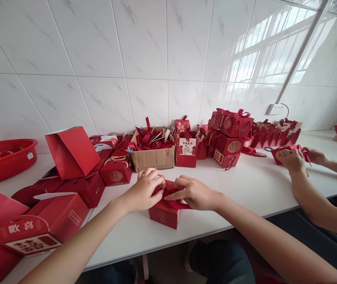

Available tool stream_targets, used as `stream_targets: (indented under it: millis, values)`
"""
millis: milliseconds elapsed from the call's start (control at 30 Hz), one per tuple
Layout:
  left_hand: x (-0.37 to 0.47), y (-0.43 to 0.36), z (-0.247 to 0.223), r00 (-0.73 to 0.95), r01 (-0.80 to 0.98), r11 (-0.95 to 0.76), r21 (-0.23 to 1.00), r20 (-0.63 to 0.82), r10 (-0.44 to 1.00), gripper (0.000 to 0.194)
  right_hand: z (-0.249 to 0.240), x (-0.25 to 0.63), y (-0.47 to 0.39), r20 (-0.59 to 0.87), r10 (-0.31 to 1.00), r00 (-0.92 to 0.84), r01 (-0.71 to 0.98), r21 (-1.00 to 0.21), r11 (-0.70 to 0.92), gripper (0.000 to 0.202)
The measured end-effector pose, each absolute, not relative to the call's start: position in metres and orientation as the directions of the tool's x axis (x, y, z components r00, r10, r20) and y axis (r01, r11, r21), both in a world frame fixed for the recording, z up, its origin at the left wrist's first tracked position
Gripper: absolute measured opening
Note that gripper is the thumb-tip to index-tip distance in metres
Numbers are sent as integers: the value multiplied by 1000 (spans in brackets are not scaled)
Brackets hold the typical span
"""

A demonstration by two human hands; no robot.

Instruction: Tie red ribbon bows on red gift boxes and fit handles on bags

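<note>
In front of me a small red gift box (164, 216) stands on the white table, close to its front edge. A red ribbon (177, 204) lies across the top of the box. My left hand (148, 190) is at the box's left upper side, its fingers curled round the ribbon. From the right, my right hand (196, 193) pinches the ribbon, index finger pointing over the lid. The ribbon's middle is partly hidden by my fingers, so whether it is knotted cannot be told.
A cardboard box (153, 157) of ribbons stands behind my hands. Several red boxes (76, 189) crowd the left, beside a red basin (7, 167). Stacked boxes (229, 146) stand right of centre. At the far right a co-worker's hands (294, 159) handle another red box.
</note>
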State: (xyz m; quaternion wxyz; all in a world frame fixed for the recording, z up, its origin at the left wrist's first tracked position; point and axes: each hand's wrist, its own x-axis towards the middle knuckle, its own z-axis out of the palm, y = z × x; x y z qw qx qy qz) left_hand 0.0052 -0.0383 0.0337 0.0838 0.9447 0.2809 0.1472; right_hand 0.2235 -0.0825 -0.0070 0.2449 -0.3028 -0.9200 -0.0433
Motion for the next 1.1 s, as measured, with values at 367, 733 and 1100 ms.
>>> stream_targets:
  millis: [367,733,1100]
  values:
    - [5,-26,19,785,421,-686,594,140,603,24,-3,223,-84,369,601,-709,604,-123,788,56]
    - [10,-13,4,691,483,-713,508,279,667,29,-9,220,-86,378,571,-729,575,-116,810,54]
    - [9,-25,7,641,309,-490,815,202,740,29,-8,211,-86,550,790,-269,455,-651,608,26]
